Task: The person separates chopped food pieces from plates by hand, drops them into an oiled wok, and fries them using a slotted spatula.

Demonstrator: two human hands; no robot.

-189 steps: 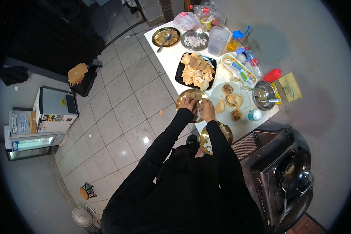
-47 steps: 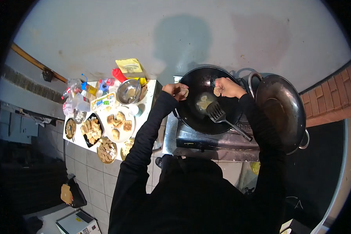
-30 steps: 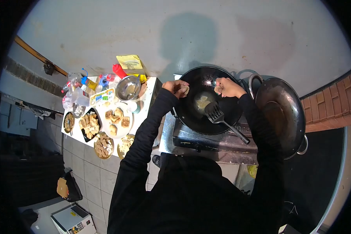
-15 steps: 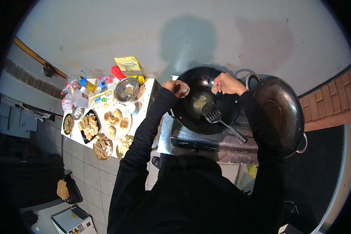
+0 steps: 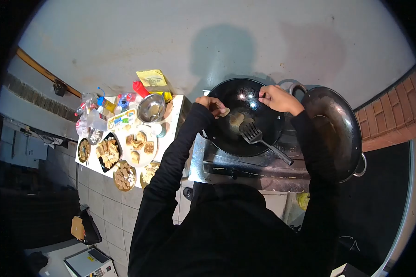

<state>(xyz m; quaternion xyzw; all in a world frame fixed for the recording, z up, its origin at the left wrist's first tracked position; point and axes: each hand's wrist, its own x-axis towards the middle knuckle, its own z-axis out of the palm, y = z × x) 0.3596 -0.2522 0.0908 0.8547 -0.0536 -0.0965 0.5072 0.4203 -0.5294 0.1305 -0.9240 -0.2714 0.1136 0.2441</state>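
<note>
Over the left side of the black wok (image 5: pixel 222 144), my left hand (image 5: pixel 211 106) pinches a small pale rounded piece (image 5: pixel 224 111). My right hand (image 5: pixel 278 99) is raised over the wok's far right side, its fingers closed; whether anything is between them is hidden. A pale, yellowish patch of food (image 5: pixel 236 119) lies on the wok's bottom, in what looks like shiny liquid. Beside it rests the slotted head of a black spatula (image 5: pixel 251 133), its handle leaning across the near right rim.
A larger wok (image 5: pixel 330 134) stands at the right on the stove (image 5: pixel 222 168). The white table (image 5: pixel 173 117) at left holds a plate of browned pieces (image 5: pixel 145 161), a black tray of food (image 5: pixel 107 153), a metal bowl (image 5: pixel 151 109), bottles and a yellow packet (image 5: pixel 152 79).
My right hand has shifted right and slightly back from the wok's middle. The pale piece in my left hand shows more fully now. The spatula stays put.
</note>
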